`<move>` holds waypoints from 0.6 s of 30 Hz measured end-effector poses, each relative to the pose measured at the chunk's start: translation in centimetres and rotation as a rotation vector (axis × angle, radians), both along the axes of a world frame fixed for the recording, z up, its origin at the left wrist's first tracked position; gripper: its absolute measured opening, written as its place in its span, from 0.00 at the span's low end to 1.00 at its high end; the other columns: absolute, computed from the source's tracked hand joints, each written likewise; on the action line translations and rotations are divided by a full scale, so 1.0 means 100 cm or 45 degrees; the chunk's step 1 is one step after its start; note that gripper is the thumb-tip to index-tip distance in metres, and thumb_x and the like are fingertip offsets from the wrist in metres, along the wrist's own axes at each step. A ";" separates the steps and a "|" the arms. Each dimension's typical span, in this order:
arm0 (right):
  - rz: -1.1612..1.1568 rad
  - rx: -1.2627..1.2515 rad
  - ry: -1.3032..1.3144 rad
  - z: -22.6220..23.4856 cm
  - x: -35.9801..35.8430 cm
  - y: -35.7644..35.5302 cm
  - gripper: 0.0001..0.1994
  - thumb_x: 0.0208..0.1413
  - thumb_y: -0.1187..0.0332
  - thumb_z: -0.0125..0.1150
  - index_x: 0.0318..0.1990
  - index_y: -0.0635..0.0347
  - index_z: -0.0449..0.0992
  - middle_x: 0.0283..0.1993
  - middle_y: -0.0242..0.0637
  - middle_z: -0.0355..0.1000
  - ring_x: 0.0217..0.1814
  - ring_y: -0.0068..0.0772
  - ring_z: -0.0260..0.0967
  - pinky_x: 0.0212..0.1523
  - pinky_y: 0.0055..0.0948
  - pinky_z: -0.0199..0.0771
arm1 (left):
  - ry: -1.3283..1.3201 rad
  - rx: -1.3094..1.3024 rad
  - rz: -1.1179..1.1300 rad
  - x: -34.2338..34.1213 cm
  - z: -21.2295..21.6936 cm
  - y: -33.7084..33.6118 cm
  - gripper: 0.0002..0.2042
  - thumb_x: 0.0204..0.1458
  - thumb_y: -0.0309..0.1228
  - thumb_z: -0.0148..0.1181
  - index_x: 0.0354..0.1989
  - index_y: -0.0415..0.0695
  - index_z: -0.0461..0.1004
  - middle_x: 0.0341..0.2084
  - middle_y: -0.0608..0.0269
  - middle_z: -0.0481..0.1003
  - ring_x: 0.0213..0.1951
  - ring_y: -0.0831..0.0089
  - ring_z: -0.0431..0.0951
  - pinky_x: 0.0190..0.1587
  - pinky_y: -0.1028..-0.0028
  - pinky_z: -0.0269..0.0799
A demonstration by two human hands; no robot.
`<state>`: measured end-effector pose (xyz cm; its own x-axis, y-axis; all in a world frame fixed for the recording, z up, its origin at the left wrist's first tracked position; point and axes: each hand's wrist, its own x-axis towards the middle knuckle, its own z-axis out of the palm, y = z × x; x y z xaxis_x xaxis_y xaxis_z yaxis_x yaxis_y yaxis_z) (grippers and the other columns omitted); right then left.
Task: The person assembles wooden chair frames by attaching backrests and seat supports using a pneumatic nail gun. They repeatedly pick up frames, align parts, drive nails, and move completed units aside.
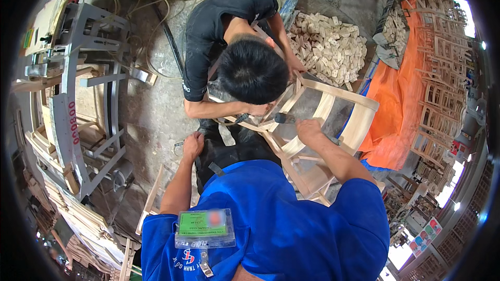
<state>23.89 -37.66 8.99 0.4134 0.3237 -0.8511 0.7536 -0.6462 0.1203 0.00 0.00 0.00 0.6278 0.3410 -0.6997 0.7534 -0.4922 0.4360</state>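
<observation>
My right hand (310,130) is closed around a dark tool with a cylindrical end (284,118), held over a pale wooden chair frame (324,105). The tool's exact kind is not clear. The frame lies tilted in front of me, its curved back slats toward the right. My left hand (194,144) is curled beside my dark-trousered leg, at the frame's left; a thin loop (178,149) shows next to it, and what the fingers hold, if anything, is hidden. Opposite, a co-worker in black (229,15) bends over the frame, one hand (259,109) at its near joint, the other (297,66) at its far corner.
A heap of small wooden blocks (328,47) lies beyond the frame, beside an orange tarp (390,114). Stacked chair frames (442,88) line the right. A grey metal machine stand (73,88) is at the left, and hoses (156,10) trail over the concrete floor.
</observation>
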 end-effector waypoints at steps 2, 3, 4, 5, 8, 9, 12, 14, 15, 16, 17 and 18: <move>0.040 0.023 -0.023 0.003 0.002 -0.005 0.13 0.61 0.68 0.54 0.52 0.57 0.77 0.48 0.44 0.83 0.53 0.38 0.82 0.45 0.37 0.79 | 0.009 -0.005 -0.002 0.001 0.000 -0.004 0.19 0.62 0.43 0.51 0.46 0.42 0.83 0.44 0.39 0.81 0.50 0.41 0.80 0.56 0.51 0.74; 0.060 0.015 -0.038 0.004 0.004 -0.003 0.15 0.62 0.68 0.54 0.54 0.58 0.76 0.48 0.44 0.83 0.52 0.38 0.82 0.44 0.38 0.79 | 0.027 0.000 0.006 0.002 -0.001 -0.004 0.19 0.62 0.43 0.51 0.46 0.43 0.83 0.44 0.39 0.81 0.50 0.41 0.80 0.56 0.51 0.74; 0.080 0.007 -0.053 0.005 0.008 0.000 0.16 0.62 0.68 0.54 0.56 0.59 0.76 0.48 0.43 0.83 0.51 0.38 0.82 0.44 0.38 0.78 | 0.045 0.005 0.014 0.002 -0.002 -0.004 0.19 0.63 0.43 0.51 0.46 0.43 0.82 0.43 0.40 0.81 0.49 0.41 0.80 0.56 0.51 0.74; 0.100 0.000 -0.067 0.005 0.010 0.003 0.18 0.62 0.68 0.54 0.58 0.60 0.75 0.47 0.43 0.83 0.50 0.37 0.82 0.43 0.38 0.78 | 0.063 0.010 0.022 0.002 -0.003 -0.003 0.19 0.63 0.43 0.51 0.46 0.43 0.82 0.43 0.40 0.81 0.49 0.41 0.80 0.55 0.50 0.74; 0.191 -0.024 -0.125 0.004 0.018 -0.008 0.24 0.64 0.68 0.49 0.66 0.63 0.71 0.46 0.41 0.82 0.48 0.37 0.81 0.45 0.39 0.77 | 0.017 0.005 -0.066 -0.003 -0.007 -0.009 0.18 0.63 0.44 0.51 0.47 0.44 0.82 0.43 0.41 0.81 0.48 0.41 0.81 0.55 0.50 0.74; 0.197 -0.024 -0.133 0.003 0.023 -0.011 0.24 0.64 0.68 0.50 0.66 0.63 0.70 0.46 0.41 0.82 0.48 0.37 0.81 0.45 0.40 0.77 | 0.027 -0.001 -0.073 -0.001 -0.007 -0.011 0.18 0.63 0.44 0.51 0.47 0.44 0.81 0.43 0.41 0.81 0.48 0.41 0.81 0.55 0.50 0.74; 0.209 -0.036 -0.167 -0.002 0.040 -0.013 0.24 0.64 0.68 0.50 0.67 0.62 0.70 0.46 0.41 0.82 0.48 0.37 0.81 0.44 0.40 0.77 | 0.047 -0.015 -0.083 0.002 -0.008 -0.015 0.18 0.64 0.43 0.51 0.47 0.44 0.81 0.42 0.41 0.81 0.48 0.41 0.81 0.54 0.50 0.75; 0.205 -0.060 -0.203 -0.004 0.050 -0.011 0.24 0.64 0.67 0.50 0.67 0.61 0.70 0.46 0.40 0.82 0.49 0.37 0.81 0.44 0.40 0.77 | 0.045 -0.016 -0.078 0.002 -0.011 -0.016 0.17 0.64 0.43 0.51 0.46 0.44 0.81 0.42 0.41 0.82 0.47 0.41 0.81 0.53 0.50 0.75; 0.184 -0.089 -0.195 -0.005 0.054 -0.008 0.24 0.64 0.67 0.50 0.67 0.60 0.70 0.46 0.40 0.82 0.49 0.37 0.81 0.43 0.40 0.77 | 0.036 -0.008 -0.082 0.002 -0.012 -0.017 0.17 0.64 0.42 0.51 0.46 0.44 0.81 0.42 0.41 0.82 0.47 0.41 0.81 0.53 0.50 0.75; 0.163 -0.119 -0.188 -0.006 0.058 -0.005 0.24 0.64 0.67 0.50 0.67 0.60 0.70 0.46 0.40 0.82 0.49 0.37 0.81 0.43 0.40 0.77 | 0.027 -0.001 -0.086 0.001 -0.012 -0.018 0.17 0.64 0.42 0.51 0.45 0.44 0.81 0.42 0.42 0.82 0.46 0.41 0.81 0.53 0.51 0.75; 0.143 -0.148 -0.180 -0.006 0.060 -0.003 0.24 0.64 0.68 0.50 0.68 0.59 0.70 0.46 0.40 0.82 0.49 0.37 0.81 0.43 0.40 0.78 | 0.017 0.007 -0.090 0.000 -0.013 -0.019 0.17 0.64 0.42 0.52 0.45 0.44 0.82 0.42 0.42 0.82 0.46 0.41 0.81 0.53 0.51 0.76; 0.150 -0.144 -0.177 -0.007 0.063 -0.003 0.25 0.64 0.68 0.50 0.68 0.59 0.70 0.46 0.40 0.82 0.50 0.37 0.81 0.43 0.40 0.78 | 0.003 0.000 -0.092 -0.001 -0.014 -0.020 0.16 0.64 0.41 0.52 0.44 0.44 0.82 0.42 0.42 0.82 0.46 0.42 0.81 0.52 0.51 0.76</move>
<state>30.19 -37.96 8.30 0.4942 0.2825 -0.8222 0.7943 -0.5310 0.2950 -0.10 -2.04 -1.39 0.6489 0.2949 -0.7014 0.7170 -0.5454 0.4340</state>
